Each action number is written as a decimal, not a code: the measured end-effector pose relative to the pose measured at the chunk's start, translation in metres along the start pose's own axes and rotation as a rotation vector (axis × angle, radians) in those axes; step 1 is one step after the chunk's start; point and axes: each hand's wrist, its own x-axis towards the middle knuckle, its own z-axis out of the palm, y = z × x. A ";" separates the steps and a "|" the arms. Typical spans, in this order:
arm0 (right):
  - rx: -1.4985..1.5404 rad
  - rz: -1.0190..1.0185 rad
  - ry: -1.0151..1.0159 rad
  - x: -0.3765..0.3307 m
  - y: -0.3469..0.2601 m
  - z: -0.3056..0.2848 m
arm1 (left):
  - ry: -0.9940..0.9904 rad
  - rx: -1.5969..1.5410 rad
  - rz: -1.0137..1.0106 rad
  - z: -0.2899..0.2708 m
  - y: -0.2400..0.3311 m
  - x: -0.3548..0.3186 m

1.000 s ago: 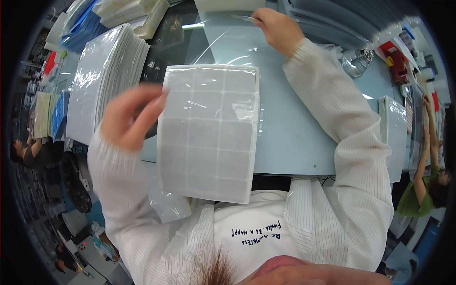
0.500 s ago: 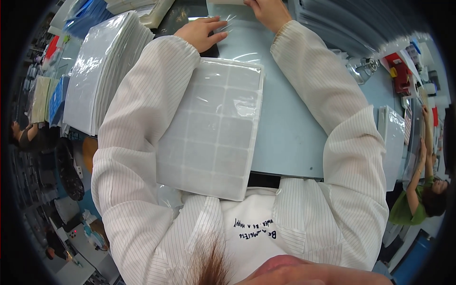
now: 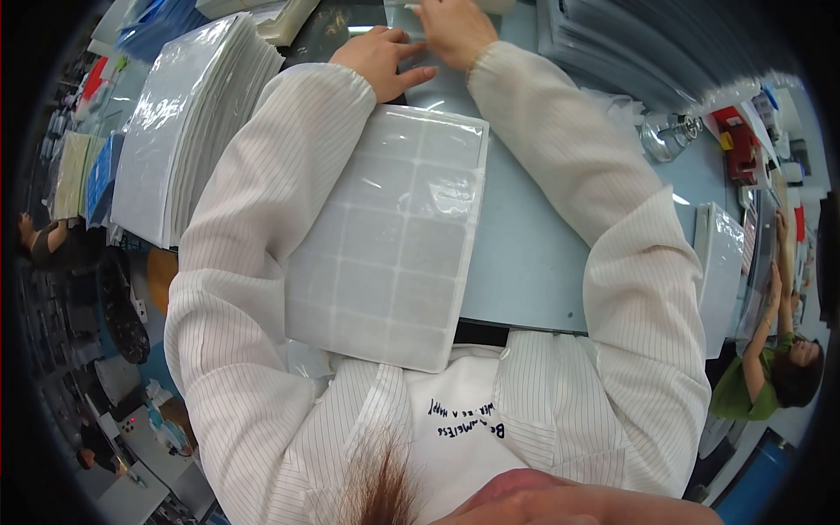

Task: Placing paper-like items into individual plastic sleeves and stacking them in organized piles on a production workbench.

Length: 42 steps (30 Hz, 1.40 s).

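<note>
My left hand (image 3: pixel 382 63) rests at the far end of the bench, fingers apart and thumb stretched out, over a dark glossy surface (image 3: pixel 337 33). Beside it on the right is my right hand (image 3: pixel 455 33), its fingers bent inward and partly cut off by the top edge. A small white tip shows at those fingers, but I cannot make out what it is. Between my forearms lies a stack of whitish translucent sheets (image 3: pixel 394 236) marked with a grid of rectangles, overhanging the near bench edge. Neither hand touches this stack.
A tall stack of plastic-covered sheets (image 3: pixel 179 131) stands at the left. Clear grey sheets (image 3: pixel 630 52) are piled at the far right, near a glass bottle (image 3: pixel 669 136). A white stack (image 3: pixel 719 262) lies at the right edge. A person in green (image 3: pixel 752 376) works beyond it.
My right hand has moved left, close beside my left hand. The left hand has shifted slightly, its fingers more bent. The gridded stack stays in place.
</note>
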 end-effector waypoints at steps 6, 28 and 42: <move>-0.043 -0.021 0.071 -0.001 0.014 0.022 | -0.102 -0.060 -0.110 -0.005 0.012 0.001; -0.853 0.154 -0.655 -0.029 0.002 -0.089 | 0.149 -0.580 -0.024 0.006 -0.014 0.020; -0.208 0.364 0.154 -0.036 0.025 -0.053 | 0.006 -1.277 -0.813 0.002 -0.020 0.037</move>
